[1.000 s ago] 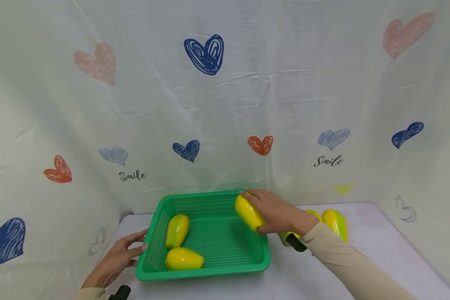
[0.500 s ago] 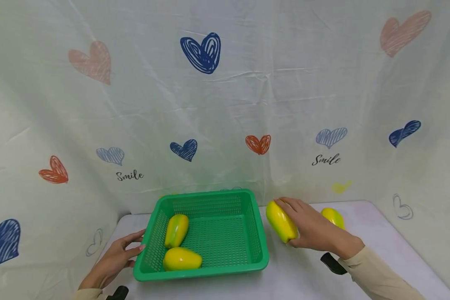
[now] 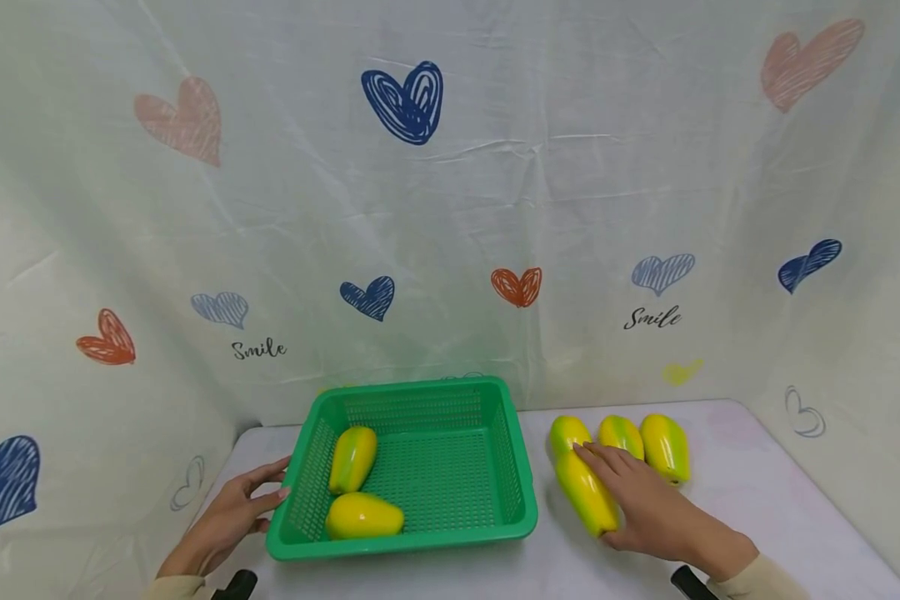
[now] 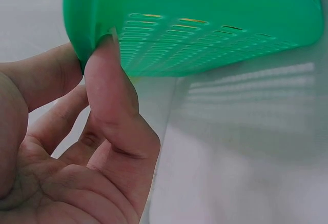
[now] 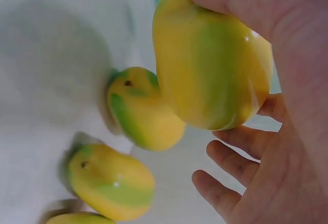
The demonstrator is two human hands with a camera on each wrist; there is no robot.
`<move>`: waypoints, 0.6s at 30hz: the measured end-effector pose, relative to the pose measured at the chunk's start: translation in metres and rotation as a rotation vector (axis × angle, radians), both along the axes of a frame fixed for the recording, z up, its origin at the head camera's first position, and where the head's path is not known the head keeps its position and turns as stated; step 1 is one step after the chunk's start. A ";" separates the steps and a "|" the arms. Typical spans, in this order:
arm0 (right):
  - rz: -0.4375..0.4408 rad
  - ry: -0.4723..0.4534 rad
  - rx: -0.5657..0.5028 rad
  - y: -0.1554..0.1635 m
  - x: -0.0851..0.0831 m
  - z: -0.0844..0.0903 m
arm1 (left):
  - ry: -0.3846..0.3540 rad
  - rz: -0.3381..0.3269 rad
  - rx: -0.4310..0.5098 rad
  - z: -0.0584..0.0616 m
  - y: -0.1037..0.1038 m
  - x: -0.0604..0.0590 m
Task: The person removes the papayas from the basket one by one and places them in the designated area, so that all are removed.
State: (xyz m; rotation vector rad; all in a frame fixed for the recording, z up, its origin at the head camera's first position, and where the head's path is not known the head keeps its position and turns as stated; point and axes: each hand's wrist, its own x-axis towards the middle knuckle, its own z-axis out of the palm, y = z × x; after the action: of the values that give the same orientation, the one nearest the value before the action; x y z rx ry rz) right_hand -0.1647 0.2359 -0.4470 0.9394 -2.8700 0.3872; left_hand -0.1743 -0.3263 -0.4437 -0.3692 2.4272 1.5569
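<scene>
My left hand (image 3: 228,515) pinches the left rim of a green plastic basket (image 3: 401,548); in the left wrist view, thumb and forefinger (image 4: 105,80) meet on its edge. Inside the basket, two yellow-green mangoes (image 3: 353,460) lie toward the left, one in front of the other. To the right of the basket, my right hand (image 3: 656,508) grips another glossy mango (image 3: 587,493) between thumb and fingers. The right wrist view shows this mango (image 5: 210,65) close up, above the tabletop.
Behind the held mango, a row of mangoes stands on the white-covered table (image 3: 765,492): one partly covered mango (image 3: 567,430), a middle mango (image 3: 621,434) and a right-hand mango (image 3: 665,448). A pale curtain (image 3: 450,208) printed with hearts hangs behind and at both sides.
My right hand has carried the mango from over the basket's right side out to the right and lower, near the other mangoes. The left hand has stayed on the basket rim.
</scene>
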 end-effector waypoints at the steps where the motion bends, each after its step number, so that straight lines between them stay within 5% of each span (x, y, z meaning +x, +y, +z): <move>1: -0.001 -0.003 -0.004 0.001 0.001 -0.003 | 0.001 -0.001 -0.002 0.000 0.000 0.000; 18: -0.080 -0.072 -0.041 0.006 0.015 -0.030 | 0.006 -0.009 -0.001 -0.001 -0.002 0.002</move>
State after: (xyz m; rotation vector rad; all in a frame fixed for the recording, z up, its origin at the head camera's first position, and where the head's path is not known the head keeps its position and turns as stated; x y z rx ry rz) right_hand -0.1493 0.2416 -0.4768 0.8168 -2.9412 0.4796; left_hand -0.1727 -0.3285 -0.4442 -0.3536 2.4307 1.5556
